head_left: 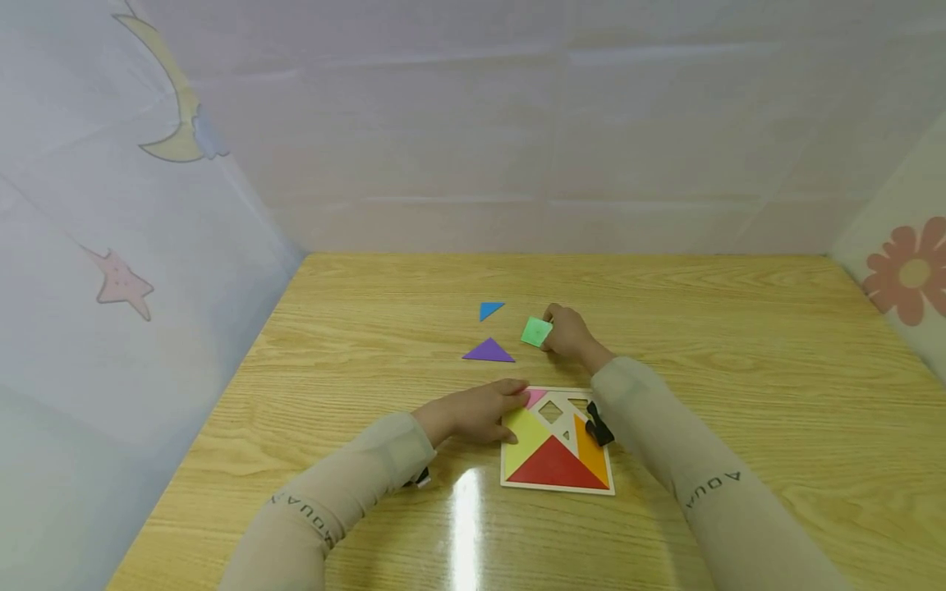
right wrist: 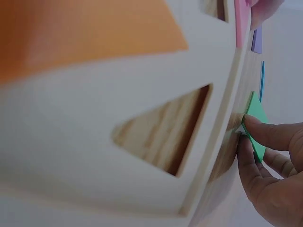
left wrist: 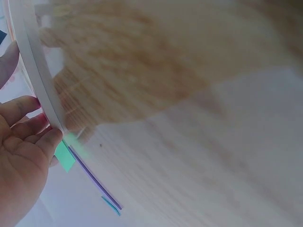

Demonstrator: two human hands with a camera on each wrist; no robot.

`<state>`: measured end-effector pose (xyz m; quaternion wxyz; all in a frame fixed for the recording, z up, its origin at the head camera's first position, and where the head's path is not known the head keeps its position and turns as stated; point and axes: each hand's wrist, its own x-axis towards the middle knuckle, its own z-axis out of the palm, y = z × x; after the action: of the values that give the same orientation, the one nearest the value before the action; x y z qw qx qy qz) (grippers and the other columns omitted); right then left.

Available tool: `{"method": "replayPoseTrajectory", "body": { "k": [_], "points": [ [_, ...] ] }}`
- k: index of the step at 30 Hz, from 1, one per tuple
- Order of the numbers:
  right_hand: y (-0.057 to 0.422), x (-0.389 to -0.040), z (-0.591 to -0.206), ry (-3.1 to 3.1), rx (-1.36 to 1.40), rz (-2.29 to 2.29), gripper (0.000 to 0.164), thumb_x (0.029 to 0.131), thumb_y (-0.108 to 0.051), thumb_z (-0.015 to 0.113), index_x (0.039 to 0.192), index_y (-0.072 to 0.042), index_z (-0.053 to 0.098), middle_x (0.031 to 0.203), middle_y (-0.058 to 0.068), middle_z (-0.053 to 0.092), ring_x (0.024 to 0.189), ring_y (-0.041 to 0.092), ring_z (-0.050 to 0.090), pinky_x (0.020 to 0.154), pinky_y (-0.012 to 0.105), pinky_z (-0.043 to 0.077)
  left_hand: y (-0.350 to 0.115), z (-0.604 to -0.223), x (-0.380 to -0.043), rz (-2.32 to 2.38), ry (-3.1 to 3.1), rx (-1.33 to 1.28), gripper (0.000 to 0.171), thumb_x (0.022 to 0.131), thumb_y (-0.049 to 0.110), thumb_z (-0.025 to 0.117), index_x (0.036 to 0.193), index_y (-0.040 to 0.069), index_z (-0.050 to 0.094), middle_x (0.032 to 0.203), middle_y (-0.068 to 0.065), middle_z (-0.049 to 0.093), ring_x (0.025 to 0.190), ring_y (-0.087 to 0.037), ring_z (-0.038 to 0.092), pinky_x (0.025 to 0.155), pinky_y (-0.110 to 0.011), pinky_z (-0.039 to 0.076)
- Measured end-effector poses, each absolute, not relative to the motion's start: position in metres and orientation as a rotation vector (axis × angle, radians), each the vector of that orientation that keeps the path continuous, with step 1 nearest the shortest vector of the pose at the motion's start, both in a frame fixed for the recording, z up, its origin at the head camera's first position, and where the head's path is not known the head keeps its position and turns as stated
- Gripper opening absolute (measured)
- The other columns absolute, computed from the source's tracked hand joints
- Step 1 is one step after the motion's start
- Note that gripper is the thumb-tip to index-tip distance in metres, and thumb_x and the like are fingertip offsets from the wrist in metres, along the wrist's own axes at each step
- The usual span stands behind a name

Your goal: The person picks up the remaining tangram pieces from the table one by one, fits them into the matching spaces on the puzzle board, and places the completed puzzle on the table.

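Note:
In the head view my right hand pinches a green square piece between thumb and fingers, beyond the board. The right wrist view shows the green piece tilted in those fingers. My left hand rests at the upper left corner of a tangram board, fingertips on its edge and near a pink piece. Yellow, red and orange pieces lie in the board. Its cut-outs include a square hole and a small triangular hole.
A purple triangle and a smaller blue triangle lie flat on the wooden table beyond the board. Draped walls with printed shapes enclose the table at the back and sides.

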<state>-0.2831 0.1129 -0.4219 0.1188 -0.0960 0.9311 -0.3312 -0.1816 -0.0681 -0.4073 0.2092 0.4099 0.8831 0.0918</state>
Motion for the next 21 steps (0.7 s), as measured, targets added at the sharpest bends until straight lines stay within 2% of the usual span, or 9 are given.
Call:
{"method": "replayPoseTrajectory", "body": {
  "k": [10, 15, 21],
  "points": [
    [0.118, -0.28, -0.425, 2.692, -0.295, -1.065, 0.033, 0.072, 0.007, 0.06, 0.104, 0.007, 0.05, 0.104, 0.023, 0.052, 0.089, 0.029, 0.047, 0.078, 0.039, 0.041, -0.068, -0.406, -0.181, 0.258, 2.463, 1.155, 0.066, 0.082, 0.03, 0.058, 0.133, 0.0, 0.029, 0.14, -0.012, 0.021, 0.127, -0.021, 0.019, 0.101, -0.024, 0.018],
    [0.121, -0.279, -0.424, 2.697, -0.314, -1.079, 0.038, 0.072, 0.008, 0.054, 0.109, 0.005, 0.048, 0.108, 0.026, 0.05, 0.097, 0.034, 0.047, 0.079, 0.042, 0.041, -0.068, -0.406, -0.18, 0.261, 2.462, 1.154, 0.066, 0.082, 0.03, 0.058, 0.132, 0.0, 0.029, 0.14, -0.013, 0.021, 0.127, -0.021, 0.019, 0.101, -0.024, 0.018],
    [0.124, -0.276, -0.421, 2.677, -0.31, -1.126, 0.038, 0.074, 0.007, 0.047, 0.112, 0.004, 0.047, 0.109, 0.025, 0.049, 0.088, 0.029, 0.049, 0.07, 0.034, 0.043, -0.068, -0.404, -0.179, 0.277, 2.453, 1.144, 0.065, 0.082, 0.029, 0.058, 0.132, 0.0, 0.029, 0.14, -0.013, 0.021, 0.127, -0.022, 0.019, 0.101, -0.025, 0.018]
  ]
}}
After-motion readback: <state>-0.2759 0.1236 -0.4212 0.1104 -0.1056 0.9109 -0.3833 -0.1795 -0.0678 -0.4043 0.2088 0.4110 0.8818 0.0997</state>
